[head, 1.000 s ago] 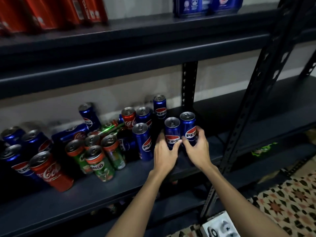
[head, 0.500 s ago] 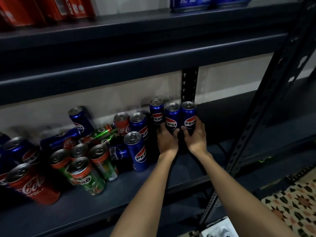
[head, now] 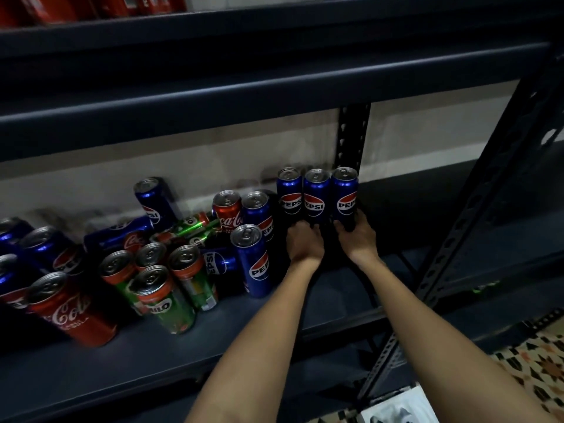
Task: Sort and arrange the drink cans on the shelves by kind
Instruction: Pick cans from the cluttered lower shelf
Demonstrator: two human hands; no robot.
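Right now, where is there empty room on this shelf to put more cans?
The front strip of the shelf, before the Milo cans, is bare. So is the part right of the Pepsi row, past the back post. The left half is crowded with standing and lying cans.

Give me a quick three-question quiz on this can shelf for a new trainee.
1. True or false: the three Pepsi cans by the rear post stand upright in a row.
2. Which hand holds the row's rightmost can? A) left B) right
3. Fill in: the green cans at the front read ____.

Key: 1 true. 2 B, the right hand; the left hand is at the middle can. 3 Milo.
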